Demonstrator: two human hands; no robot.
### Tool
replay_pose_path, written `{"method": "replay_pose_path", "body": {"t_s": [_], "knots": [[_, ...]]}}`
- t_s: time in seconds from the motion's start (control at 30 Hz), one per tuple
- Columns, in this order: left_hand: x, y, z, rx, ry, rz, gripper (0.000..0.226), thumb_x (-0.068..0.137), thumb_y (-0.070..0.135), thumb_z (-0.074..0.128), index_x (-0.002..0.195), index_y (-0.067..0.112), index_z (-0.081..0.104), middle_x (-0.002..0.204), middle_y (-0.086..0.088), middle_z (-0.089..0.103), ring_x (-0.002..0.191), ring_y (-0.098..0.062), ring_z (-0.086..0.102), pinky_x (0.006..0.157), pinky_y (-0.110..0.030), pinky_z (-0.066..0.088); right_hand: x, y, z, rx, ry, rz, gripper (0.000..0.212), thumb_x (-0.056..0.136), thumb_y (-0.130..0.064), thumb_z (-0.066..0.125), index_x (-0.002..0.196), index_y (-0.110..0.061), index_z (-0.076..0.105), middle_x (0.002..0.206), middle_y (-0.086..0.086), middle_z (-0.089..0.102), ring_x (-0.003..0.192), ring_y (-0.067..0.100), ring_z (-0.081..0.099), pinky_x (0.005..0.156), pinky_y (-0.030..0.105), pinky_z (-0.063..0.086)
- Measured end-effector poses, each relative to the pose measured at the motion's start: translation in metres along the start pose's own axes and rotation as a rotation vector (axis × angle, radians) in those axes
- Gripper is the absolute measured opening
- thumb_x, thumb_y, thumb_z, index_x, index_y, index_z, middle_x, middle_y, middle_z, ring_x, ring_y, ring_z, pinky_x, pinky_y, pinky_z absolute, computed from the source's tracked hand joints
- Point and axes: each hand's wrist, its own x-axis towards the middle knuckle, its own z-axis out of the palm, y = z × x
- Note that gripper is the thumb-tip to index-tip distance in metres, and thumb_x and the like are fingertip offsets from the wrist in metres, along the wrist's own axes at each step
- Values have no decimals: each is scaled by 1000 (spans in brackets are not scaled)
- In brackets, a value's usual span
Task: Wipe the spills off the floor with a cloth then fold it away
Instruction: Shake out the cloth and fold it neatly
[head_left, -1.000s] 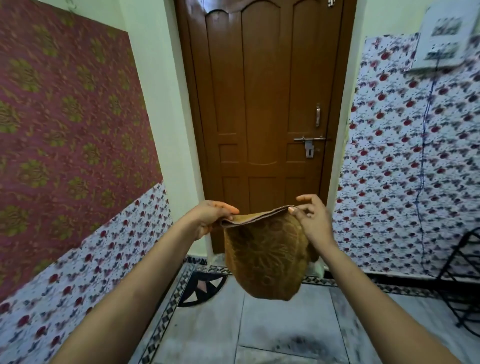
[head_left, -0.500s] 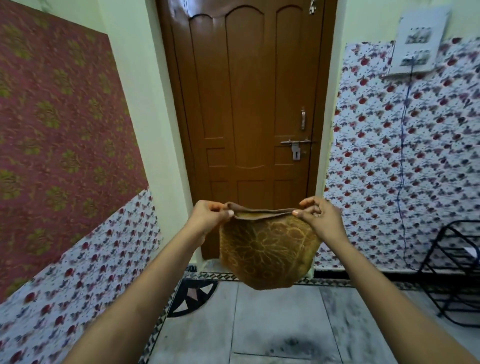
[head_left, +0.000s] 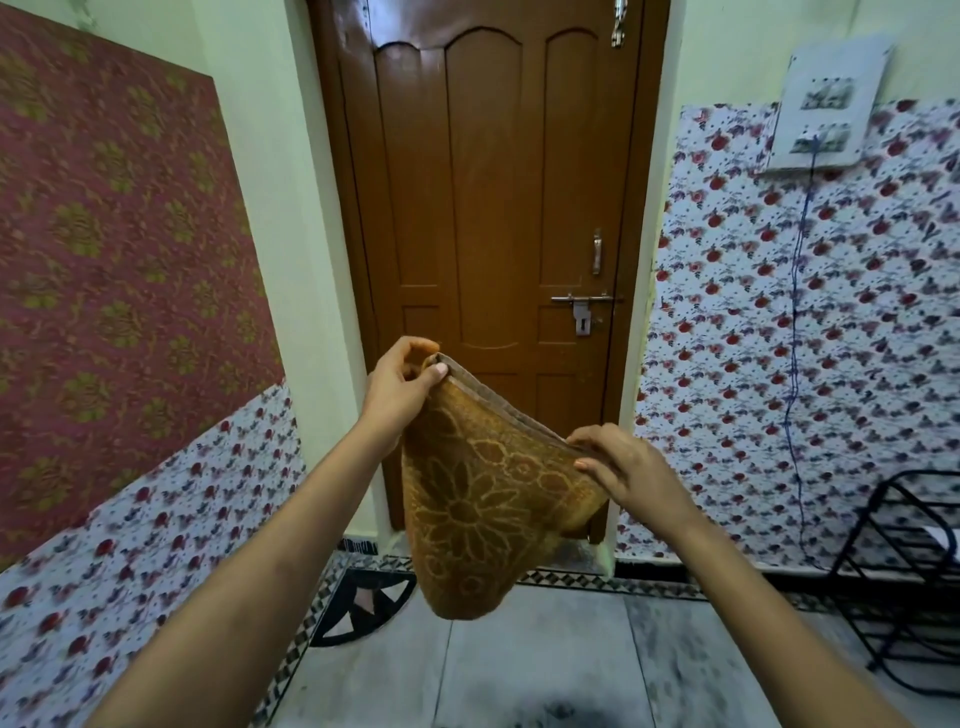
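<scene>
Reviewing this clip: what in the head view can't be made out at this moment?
- Lower door: hidden behind the cloth that the left hand and right hand hold up.
- Black rack: cut off by the right edge.
- Switch panel details: too small and blurred.
- Dark floor smudge: cut off by the bottom edge.

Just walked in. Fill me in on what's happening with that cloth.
A person holds a brown patterned cloth up in the air before a shut wooden door. The left hand pinches one top corner, higher; the right hand pinches the other, lower. The cloth hangs doubled, clear of the floor.
</scene>
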Motion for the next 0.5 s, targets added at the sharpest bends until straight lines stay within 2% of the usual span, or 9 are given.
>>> {"method": "replay_pose_path", "body": {"t_s": [0.07,0.17,0.23,0.33,0.4,0.5], "knots": [[-2,1,-7,41,-136,124,21,93,23,57,112,31,57,107,2,58,101,-16,56,87,-32,51,-2,7,-2,56,55,28,24,93,-16,55,115,-25,58,105,-3,59,95,5,55,78,13,41],[-6,3,-22,91,-365,296,26,92,12,55,105,35,58,97,4,58,93,-6,59,76,-22,52,-1,13,-7,75,149,56,22,92,-8,55,110,-20,59,101,0,57,90,3,53,74,10,38],[-8,6,-30,154,-460,342,29,91,7,55,96,35,60,98,8,59,91,1,59,73,-20,53,2,15,-11,53,171,44,19,91,-3,54,102,-17,59,99,0,56,89,7,53,74,10,37],[-9,10,-39,229,-606,334,41,91,4,56,84,43,66,98,12,62,92,2,60,73,-22,53,6,18,-16,39,134,37,23,91,1,51,95,-19,60,98,-2,54,91,9,53,75,7,37],[-12,13,-43,300,-679,293,40,91,4,56,95,42,67,106,14,63,96,1,60,76,-20,54,9,18,-17,45,110,38,22,92,-2,52,100,-20,63,101,-2,58,94,8,53,81,7,37],[-14,16,-45,473,-696,282,32,90,6,57,113,28,64,108,13,62,98,-2,58,79,-17,53,10,15,-16,46,78,31,22,92,-5,54,103,-19,67,101,-2,61,95,7,55,83,12,39]]}}
